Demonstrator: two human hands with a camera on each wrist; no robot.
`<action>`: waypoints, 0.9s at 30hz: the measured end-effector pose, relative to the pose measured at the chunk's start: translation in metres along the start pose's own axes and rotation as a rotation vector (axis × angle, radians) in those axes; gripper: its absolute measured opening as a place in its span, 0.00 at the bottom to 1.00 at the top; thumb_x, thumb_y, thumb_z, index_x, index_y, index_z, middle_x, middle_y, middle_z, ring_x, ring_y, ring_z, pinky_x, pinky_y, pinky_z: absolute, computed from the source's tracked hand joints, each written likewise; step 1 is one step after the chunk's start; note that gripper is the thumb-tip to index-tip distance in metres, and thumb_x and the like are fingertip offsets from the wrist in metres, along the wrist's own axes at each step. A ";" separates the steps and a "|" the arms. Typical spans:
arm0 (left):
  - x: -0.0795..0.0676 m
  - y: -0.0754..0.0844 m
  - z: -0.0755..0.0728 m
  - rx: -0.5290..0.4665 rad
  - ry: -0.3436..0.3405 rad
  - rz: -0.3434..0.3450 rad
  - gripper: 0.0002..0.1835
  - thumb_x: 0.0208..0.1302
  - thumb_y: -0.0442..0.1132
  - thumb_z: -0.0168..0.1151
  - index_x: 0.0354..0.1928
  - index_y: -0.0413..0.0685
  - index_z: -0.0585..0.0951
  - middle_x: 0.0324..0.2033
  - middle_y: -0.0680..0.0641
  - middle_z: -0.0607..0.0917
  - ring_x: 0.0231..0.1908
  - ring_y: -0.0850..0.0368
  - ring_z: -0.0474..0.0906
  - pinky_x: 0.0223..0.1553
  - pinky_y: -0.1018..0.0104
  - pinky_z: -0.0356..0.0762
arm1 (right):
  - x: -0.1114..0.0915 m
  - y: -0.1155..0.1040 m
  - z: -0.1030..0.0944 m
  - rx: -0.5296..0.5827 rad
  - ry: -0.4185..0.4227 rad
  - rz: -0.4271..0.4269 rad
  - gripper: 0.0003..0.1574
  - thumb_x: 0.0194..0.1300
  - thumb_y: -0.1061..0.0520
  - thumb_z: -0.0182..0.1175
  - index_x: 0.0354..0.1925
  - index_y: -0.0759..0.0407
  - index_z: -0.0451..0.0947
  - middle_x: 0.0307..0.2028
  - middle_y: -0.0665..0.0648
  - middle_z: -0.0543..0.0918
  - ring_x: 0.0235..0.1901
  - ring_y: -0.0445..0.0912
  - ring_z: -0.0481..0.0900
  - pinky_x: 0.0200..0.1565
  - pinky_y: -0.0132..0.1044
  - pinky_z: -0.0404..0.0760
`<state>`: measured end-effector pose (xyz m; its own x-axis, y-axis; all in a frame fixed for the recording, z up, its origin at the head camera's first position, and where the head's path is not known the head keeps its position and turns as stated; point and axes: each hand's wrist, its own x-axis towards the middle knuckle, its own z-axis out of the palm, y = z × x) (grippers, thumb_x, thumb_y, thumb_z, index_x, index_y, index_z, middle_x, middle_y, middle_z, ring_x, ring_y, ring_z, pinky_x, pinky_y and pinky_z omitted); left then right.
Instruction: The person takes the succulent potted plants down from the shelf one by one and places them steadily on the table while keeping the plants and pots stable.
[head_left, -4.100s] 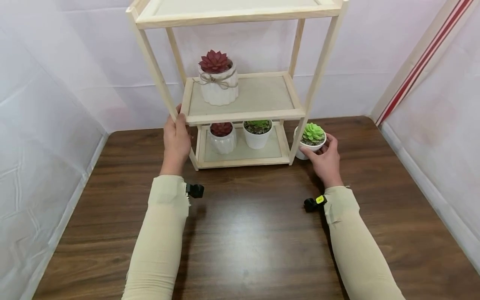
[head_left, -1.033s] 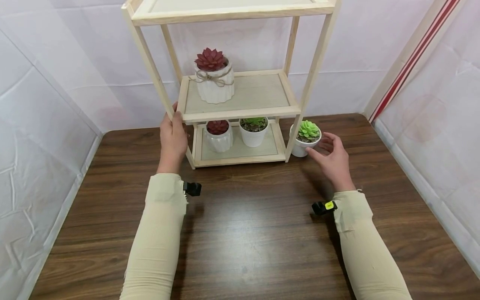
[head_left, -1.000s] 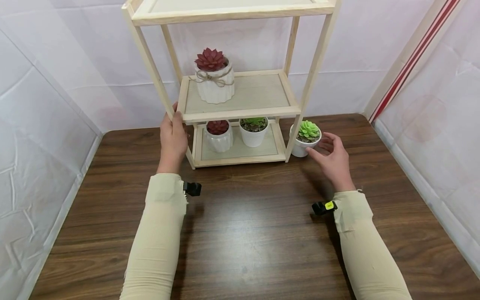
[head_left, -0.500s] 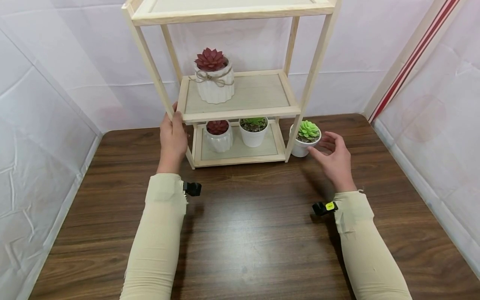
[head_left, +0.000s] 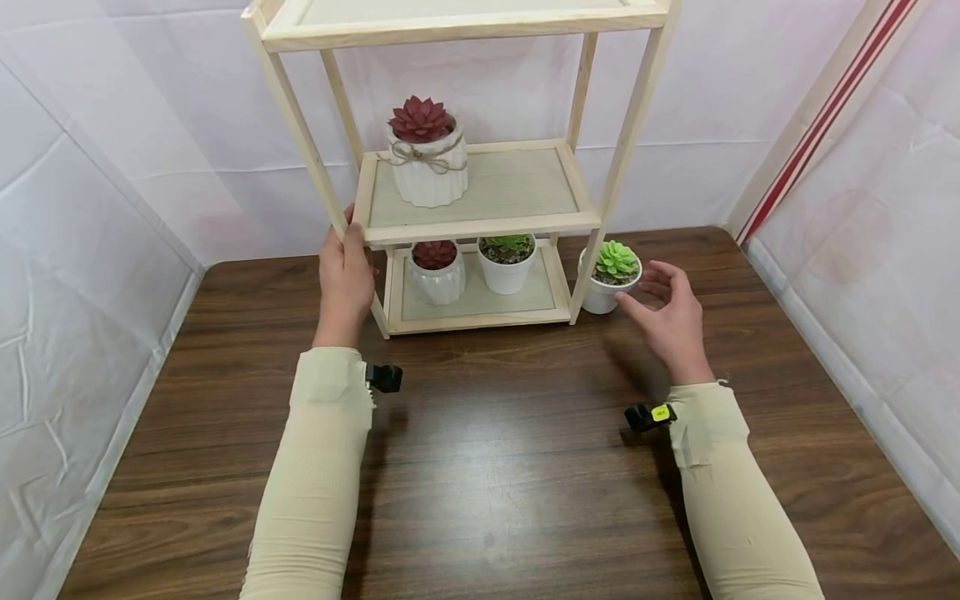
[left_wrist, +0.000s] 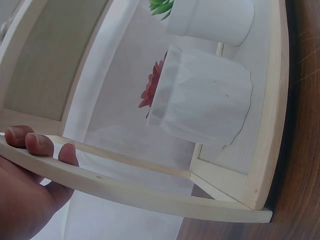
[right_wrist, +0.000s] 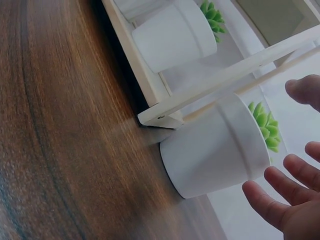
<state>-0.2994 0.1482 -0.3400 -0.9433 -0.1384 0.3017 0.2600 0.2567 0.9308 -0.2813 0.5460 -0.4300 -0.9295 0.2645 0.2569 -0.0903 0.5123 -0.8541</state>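
My left hand (head_left: 347, 279) grips the left front post of a pale wooden shelf rack (head_left: 480, 227). In the left wrist view its fingers (left_wrist: 39, 145) curl round that post. To the right of the rack, a green succulent in a white pot (head_left: 600, 297) stands upright on the table. Beside this pot my right hand (head_left: 669, 317) hovers with thumb and fingers spread. The right wrist view shows a gap between the fingers (right_wrist: 290, 187) and the pot, with nothing held.
On the middle shelf sits a red succulent in a white pot tied with twine (head_left: 430, 175). The bottom shelf bears a smaller red succulent (head_left: 438, 279) and a green potted one (head_left: 507, 271). White sheeting (head_left: 150, 167) surrounds the brown wooden table (head_left: 487, 467).
About four seconds ago my right hand held the green succulent's pot; it has let go and drawn back to the right. Over the last second hardly anything moves. The left hand keeps its grip.
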 end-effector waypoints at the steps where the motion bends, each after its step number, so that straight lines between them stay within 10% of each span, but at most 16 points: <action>1: 0.000 0.000 0.000 -0.001 0.000 -0.001 0.24 0.72 0.47 0.29 0.68 0.53 0.58 0.18 0.51 0.63 0.17 0.60 0.57 0.22 0.69 0.62 | 0.000 -0.001 0.000 0.001 -0.002 -0.002 0.47 0.48 0.43 0.68 0.62 0.50 0.60 0.54 0.55 0.71 0.53 0.47 0.73 0.49 0.39 0.76; 11: 0.001 -0.001 0.000 -0.014 -0.006 0.003 0.24 0.73 0.47 0.29 0.68 0.54 0.58 0.18 0.52 0.63 0.16 0.60 0.57 0.21 0.69 0.62 | -0.003 -0.006 -0.001 0.024 -0.022 -0.015 0.46 0.48 0.46 0.69 0.63 0.47 0.59 0.55 0.56 0.71 0.53 0.48 0.73 0.43 0.24 0.74; 27: 0.000 0.000 -0.001 -0.013 -0.006 0.003 0.24 0.73 0.47 0.29 0.68 0.54 0.58 0.18 0.52 0.63 0.16 0.60 0.57 0.21 0.69 0.62 | -0.007 -0.018 -0.003 0.051 -0.039 -0.064 0.45 0.50 0.48 0.68 0.63 0.40 0.59 0.55 0.57 0.71 0.52 0.47 0.74 0.44 0.29 0.75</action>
<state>-0.2998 0.1473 -0.3402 -0.9438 -0.1319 0.3032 0.2654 0.2446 0.9326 -0.2718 0.5375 -0.4146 -0.9342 0.2002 0.2953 -0.1674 0.4850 -0.8583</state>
